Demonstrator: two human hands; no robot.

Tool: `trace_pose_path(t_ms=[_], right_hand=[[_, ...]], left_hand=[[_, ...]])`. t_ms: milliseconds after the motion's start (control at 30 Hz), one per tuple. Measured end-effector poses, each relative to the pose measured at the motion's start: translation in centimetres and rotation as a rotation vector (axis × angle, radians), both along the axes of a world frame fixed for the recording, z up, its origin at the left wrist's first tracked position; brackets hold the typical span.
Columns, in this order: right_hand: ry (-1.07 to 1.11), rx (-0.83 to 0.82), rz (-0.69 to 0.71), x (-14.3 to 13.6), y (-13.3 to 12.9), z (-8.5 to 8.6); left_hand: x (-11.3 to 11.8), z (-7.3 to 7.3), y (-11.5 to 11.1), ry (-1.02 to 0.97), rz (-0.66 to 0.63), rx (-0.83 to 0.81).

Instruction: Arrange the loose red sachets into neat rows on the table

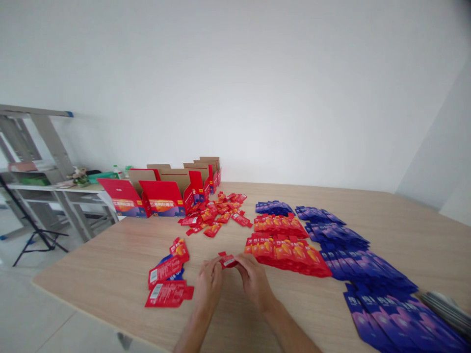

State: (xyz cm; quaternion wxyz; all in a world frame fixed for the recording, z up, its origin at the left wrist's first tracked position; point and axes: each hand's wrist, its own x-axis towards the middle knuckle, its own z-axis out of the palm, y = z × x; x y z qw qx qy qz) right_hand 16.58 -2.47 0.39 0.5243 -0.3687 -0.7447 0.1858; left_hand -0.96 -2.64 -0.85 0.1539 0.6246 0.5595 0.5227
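Near the front middle of the table, a small red packet (228,261) is pinched between my two hands. My left hand (210,284) closes on its left end, and my right hand (253,280) grips the right end. To the left lie several red packets (167,294) with a blue one (176,272) partly under them. Overlapping rows of red packets (287,250) spread just right of my right hand. Beyond my hands is a loose heap of red packets (217,212).
Open red cartons (162,198) stand along the table's back left. Rows of blue packets (338,235) fan out on the right. A striped object (447,309) lies at the right edge. Shelving and a black tripod (42,235) stand on the floor at left.
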Motion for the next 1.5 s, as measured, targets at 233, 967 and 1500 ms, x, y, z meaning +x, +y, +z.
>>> trace_pose_path(t_ms=[233, 967, 1500], right_hand=[[-0.04, 0.04, -0.036, 0.2, 0.4, -1.3], [-0.172, 0.066, 0.056, -0.4, -0.8, 0.0], [-0.128, -0.302, 0.107, 1.4, -1.2, 2.3]], left_hand=[[-0.2, 1.7, -0.7, 0.296, -0.178, 0.221], [-1.6, 3.7, -1.6, 0.625, -0.43, 0.22], [-1.4, 5.5, 0.6, 0.293, -0.543, -0.231]])
